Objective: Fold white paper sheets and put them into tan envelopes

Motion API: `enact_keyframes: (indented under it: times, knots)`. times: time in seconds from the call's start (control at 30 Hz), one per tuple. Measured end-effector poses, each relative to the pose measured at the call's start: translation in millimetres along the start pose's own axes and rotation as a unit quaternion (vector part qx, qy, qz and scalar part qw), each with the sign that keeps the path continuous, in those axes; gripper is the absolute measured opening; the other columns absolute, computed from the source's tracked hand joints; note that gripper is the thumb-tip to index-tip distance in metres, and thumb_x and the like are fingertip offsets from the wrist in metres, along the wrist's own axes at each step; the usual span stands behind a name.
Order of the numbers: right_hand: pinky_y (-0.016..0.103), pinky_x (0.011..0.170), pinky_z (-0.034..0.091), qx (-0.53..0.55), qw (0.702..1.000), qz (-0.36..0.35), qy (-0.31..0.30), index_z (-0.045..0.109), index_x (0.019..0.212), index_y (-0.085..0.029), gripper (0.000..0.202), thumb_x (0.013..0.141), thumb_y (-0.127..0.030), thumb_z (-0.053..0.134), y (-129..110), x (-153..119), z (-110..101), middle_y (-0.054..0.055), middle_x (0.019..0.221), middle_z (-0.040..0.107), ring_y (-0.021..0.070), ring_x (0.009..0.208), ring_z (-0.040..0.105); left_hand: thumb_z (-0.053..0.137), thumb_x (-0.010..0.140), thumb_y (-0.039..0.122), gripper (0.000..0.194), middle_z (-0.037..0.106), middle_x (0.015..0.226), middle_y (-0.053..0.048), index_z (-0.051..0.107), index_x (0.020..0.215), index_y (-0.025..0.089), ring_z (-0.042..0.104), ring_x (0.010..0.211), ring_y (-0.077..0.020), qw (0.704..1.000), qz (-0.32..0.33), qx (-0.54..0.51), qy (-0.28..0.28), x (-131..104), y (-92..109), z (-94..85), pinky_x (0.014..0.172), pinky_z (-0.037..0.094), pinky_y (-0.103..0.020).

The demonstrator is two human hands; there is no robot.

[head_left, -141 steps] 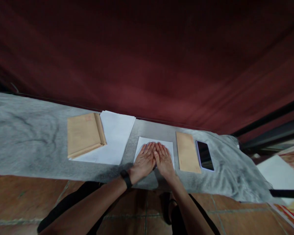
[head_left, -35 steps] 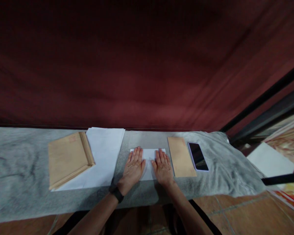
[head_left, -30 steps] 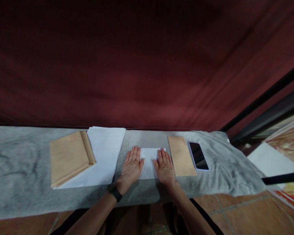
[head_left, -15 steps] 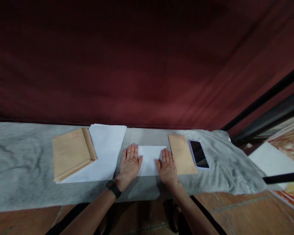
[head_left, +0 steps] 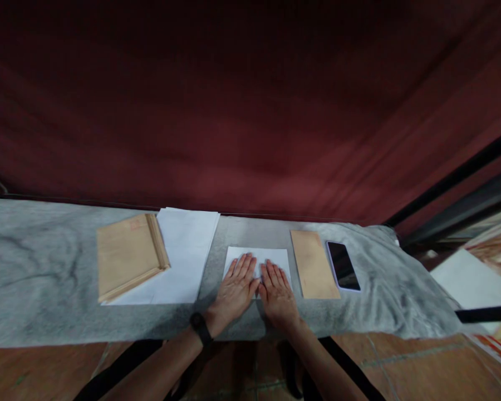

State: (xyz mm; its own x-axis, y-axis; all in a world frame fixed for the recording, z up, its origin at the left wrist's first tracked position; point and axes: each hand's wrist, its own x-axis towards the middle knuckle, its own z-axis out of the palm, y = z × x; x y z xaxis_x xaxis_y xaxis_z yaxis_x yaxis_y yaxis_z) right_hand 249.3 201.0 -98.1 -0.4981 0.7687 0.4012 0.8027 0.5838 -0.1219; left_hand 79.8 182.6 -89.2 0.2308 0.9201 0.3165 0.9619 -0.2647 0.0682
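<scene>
A: so what are the hands up to over there?

B: both lying flat, palms down, on a small white paper (head_left: 259,256) around the middle of the grey cloth-covered worktop (head_left: 250,229). left hand (head_left: 236,288) is on its left half, right hand (head_left: 278,294) on its right half. thumbs are super close, can't tell if they touch tho.

A: holding anything?

B: nah, neither grip is closed round anything. fingers out straight, resting on the paper. there's a dark wristband (head_left: 201,327) on the left arm btw.

A: and the other stuff?

B: just right of the paper there's a single brown envelope (head_left: 316,264), then a phone (head_left: 344,266) beside that, dark screen up, pale purple edge. over on the left, a stack of brown envelopes (head_left: 127,253) sits skewed, partly on top of some bigger white sheets (head_left: 191,250).

A: what's around it?

B: big dark red backdrop (head_left: 250,139) past the far edge, tiled floor (head_left: 417,365) on the near side.
</scene>
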Motion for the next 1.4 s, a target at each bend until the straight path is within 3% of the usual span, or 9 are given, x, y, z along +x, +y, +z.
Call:
enact_keyframes:
  times: [0.13,0.3,0.5,1.0,1.4]
  knots:
    - [0.044,0.119,0.031,-0.016,1.000,-0.003,0.012,0.040,0.151,-0.012,0.052,0.104,-0.033,0.040,3,-2,-2,0.015,0.159,0.037,0.0263,0.147,0.033,0.033,0.104,0.045,0.060,0.036,0.159,-0.016,0.037,0.152,0.010,0.026,0.151,-0.0252,1.000,-0.009,0.005,-0.007,0,-5,-4.7,0.124,0.021,-0.047]
    - [0.043,0.119,0.030,-0.020,1.000,0.017,-0.018,0.039,0.153,-0.014,0.053,0.104,-0.034,0.039,2,-2,-6,0.013,0.160,0.035,0.0257,0.147,0.034,0.033,0.103,0.048,0.060,0.036,0.160,-0.014,0.039,0.151,0.013,0.026,0.151,-0.0261,0.999,-0.017,-0.006,-0.042,0,-2,-13.6,0.124,0.019,-0.048]
    - [0.045,0.120,0.027,-0.027,0.999,0.012,-0.043,0.038,0.153,-0.015,0.052,0.104,-0.028,0.035,9,-4,-8,0.012,0.162,0.030,0.0258,0.150,0.029,0.032,0.104,0.045,0.054,0.031,0.163,-0.008,0.038,0.152,0.021,0.022,0.152,-0.0249,0.997,0.022,-0.036,-0.071,-6,5,-22.7,0.124,0.013,-0.051]
    - [0.046,0.117,0.030,-0.032,0.998,0.034,-0.050,0.041,0.151,-0.009,0.054,0.104,-0.032,0.031,12,-4,-9,0.017,0.158,0.037,0.0284,0.145,0.037,0.031,0.105,0.036,0.050,0.037,0.160,-0.010,0.042,0.149,0.015,0.032,0.148,-0.0240,0.995,0.038,-0.005,-0.087,-11,20,-35.6,0.122,0.018,-0.045]
    - [0.047,0.112,0.038,-0.029,1.000,0.010,0.006,0.042,0.149,-0.005,0.055,0.104,-0.035,0.031,34,-17,-3,0.021,0.153,0.045,0.0302,0.141,0.043,0.030,0.105,0.040,0.052,0.036,0.160,-0.009,0.038,0.152,0.017,0.029,0.150,-0.0218,0.996,0.036,-0.026,-0.072,-13,16,-26.7,0.123,0.016,-0.044]
